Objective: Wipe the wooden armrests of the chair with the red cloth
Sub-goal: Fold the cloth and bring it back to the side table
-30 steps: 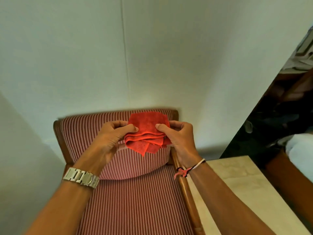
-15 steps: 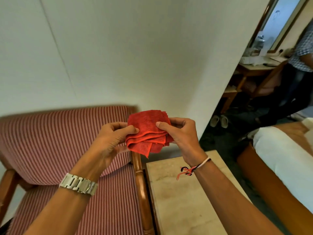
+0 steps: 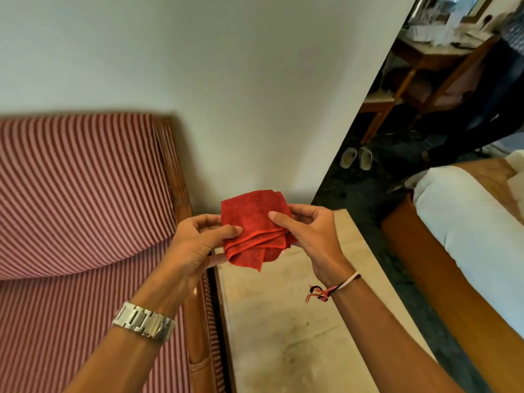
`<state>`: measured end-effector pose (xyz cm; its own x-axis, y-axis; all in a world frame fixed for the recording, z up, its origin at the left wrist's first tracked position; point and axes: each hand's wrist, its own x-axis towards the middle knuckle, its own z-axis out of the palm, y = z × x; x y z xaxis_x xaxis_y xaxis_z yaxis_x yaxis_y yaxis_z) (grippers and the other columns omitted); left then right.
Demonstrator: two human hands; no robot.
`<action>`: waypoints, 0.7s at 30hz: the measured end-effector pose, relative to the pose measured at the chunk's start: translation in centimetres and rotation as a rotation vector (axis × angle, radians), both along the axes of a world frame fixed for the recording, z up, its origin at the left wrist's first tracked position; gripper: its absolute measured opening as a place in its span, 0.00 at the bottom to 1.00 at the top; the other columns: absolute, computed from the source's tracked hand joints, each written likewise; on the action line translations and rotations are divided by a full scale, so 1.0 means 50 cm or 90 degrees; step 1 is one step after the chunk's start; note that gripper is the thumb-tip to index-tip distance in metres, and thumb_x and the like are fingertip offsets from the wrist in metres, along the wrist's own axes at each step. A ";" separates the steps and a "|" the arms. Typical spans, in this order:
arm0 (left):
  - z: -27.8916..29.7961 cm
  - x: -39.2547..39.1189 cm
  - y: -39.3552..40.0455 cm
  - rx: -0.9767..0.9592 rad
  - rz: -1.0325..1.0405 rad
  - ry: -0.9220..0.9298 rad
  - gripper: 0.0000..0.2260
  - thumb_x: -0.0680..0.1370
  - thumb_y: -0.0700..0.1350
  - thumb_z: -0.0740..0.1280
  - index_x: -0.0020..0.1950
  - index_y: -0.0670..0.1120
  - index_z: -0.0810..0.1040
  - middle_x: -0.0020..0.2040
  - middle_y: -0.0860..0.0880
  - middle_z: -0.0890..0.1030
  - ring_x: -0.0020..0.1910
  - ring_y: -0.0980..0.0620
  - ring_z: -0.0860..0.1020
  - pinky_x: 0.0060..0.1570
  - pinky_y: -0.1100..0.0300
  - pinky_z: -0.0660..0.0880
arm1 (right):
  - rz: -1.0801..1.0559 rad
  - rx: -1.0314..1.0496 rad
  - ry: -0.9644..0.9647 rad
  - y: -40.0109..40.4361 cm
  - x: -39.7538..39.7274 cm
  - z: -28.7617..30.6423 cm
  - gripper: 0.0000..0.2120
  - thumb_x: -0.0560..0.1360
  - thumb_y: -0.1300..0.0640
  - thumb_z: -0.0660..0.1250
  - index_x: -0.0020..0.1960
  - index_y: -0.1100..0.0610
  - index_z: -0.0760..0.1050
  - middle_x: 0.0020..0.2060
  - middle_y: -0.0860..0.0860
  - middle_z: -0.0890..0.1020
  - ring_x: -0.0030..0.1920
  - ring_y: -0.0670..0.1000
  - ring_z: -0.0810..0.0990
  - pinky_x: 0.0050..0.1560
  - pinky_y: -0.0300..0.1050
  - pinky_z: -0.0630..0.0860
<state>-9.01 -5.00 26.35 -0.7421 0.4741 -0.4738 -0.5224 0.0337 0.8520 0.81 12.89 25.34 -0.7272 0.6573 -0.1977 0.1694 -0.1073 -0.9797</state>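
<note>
Head view looks down on two bare forearms meeting at the centre of the frame, with the red cloth (image 3: 255, 228) held up between them. The left hand (image 3: 198, 245) pinches the cloth's left edge, thumb on the near face and fingers curled behind it. The right hand (image 3: 309, 234) does the same on the right edge, its thumb pressed flat on the front and the other fingers wrapped around the back. The cloth is folded into a loose pad of several layers, one corner hanging down at the bottom. It hangs in the air above the gap between the chair (image 3: 85, 194) at the left of the frame and the pale stone-topped table (image 3: 283, 336) at lower centre, touching neither.

From where I stand the cloth looks soft, light and limp, a nubbly weave that should grip wood rather than slide. It will sag and unfold if held by one edge, so the sensible hold is a palm spread flat over the folded pad, fingers keeping the layers together.

The nearer wooden armrest (image 3: 195, 321) runs down the lower centre just under the left wrist, which wears a metal watch (image 3: 143, 324); part of it is hidden by that arm. No wiping has begun, by my reckoning.
</note>
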 end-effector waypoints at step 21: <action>-0.414 0.070 0.083 -0.248 0.050 -0.006 0.18 0.74 0.35 0.74 0.63 0.41 0.78 0.57 0.42 0.83 0.55 0.43 0.83 0.55 0.45 0.82 | 0.010 -0.029 -0.241 0.054 0.027 -0.442 0.19 0.70 0.57 0.80 0.58 0.62 0.82 0.50 0.60 0.87 0.51 0.59 0.87 0.52 0.61 0.85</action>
